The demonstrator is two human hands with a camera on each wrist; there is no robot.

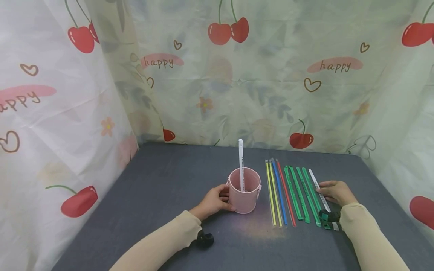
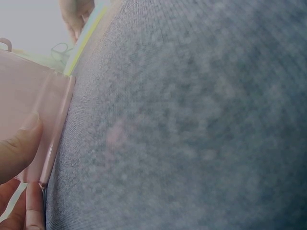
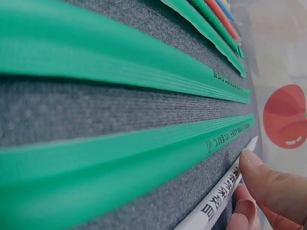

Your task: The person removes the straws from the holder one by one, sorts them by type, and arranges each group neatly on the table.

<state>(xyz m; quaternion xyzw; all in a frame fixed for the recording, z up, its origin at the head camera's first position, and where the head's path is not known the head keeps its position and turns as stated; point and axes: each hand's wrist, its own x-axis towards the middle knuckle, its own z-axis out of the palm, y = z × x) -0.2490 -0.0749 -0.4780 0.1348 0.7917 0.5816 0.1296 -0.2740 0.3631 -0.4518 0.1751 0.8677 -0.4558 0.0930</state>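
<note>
A small pink bucket (image 1: 241, 203) stands upright on the dark table, with one white paper-wrapped straw (image 1: 241, 156) leaning up out of it. My left hand (image 1: 214, 201) holds the bucket low on its left side, the thumb (image 2: 24, 146) against the wall and the fingers by the base. To the right, my right hand (image 1: 337, 191) pinches another white-wrapped straw (image 3: 213, 203) that lies at the right end of a row. Its thumb (image 3: 268, 179) is on the straw near the far tip, with fingers curled on the other side.
Beside the held straw lie several green-wrapped straws (image 1: 301, 195), then a red straw (image 1: 286, 194), a blue straw (image 1: 279, 192) and two yellow straws (image 1: 271, 195) in clear wrappers. A patterned curtain (image 1: 257, 94) surrounds the dark table (image 1: 162, 180) at the back and sides.
</note>
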